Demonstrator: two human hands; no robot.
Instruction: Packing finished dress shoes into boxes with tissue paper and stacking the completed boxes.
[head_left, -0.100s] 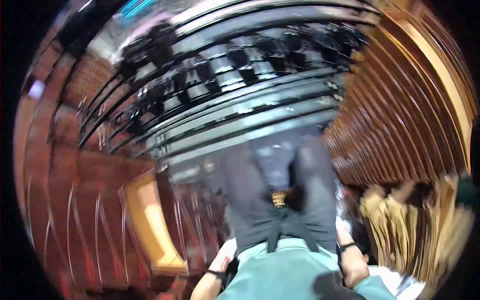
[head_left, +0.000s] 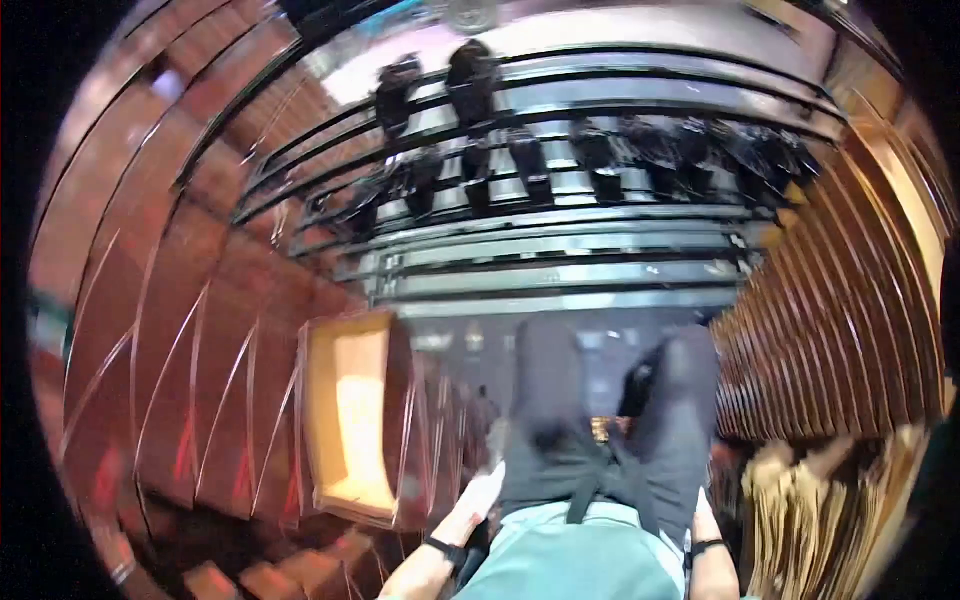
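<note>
My left hand (head_left: 484,492), which looks white-gloved, hangs beside my left thigh; blur smears its fingers. Close to it stand dark brown, upright box-like pieces (head_left: 430,440). An open box with a tan inside (head_left: 350,415) is farther left. On the other side, only a small whitish part of my right hand (head_left: 704,502) shows by my right thigh, and its fingers are hidden. A black band circles each wrist. Nothing held can be made out in either hand. My legs in dark trousers (head_left: 550,400) lie between the hands.
Ahead, a rack with dark rails (head_left: 560,262) carries several black, glossy items (head_left: 530,165) of unclear kind. Brown pieces in a tight row (head_left: 820,330) line the right. Below them are tan, sheet-like bundles (head_left: 800,520). Large reddish-brown panels (head_left: 200,350) fill the left.
The whole view has swung, so the rack now looks level and the open box and my legs sit farther right. My hands stay beside my thighs.
</note>
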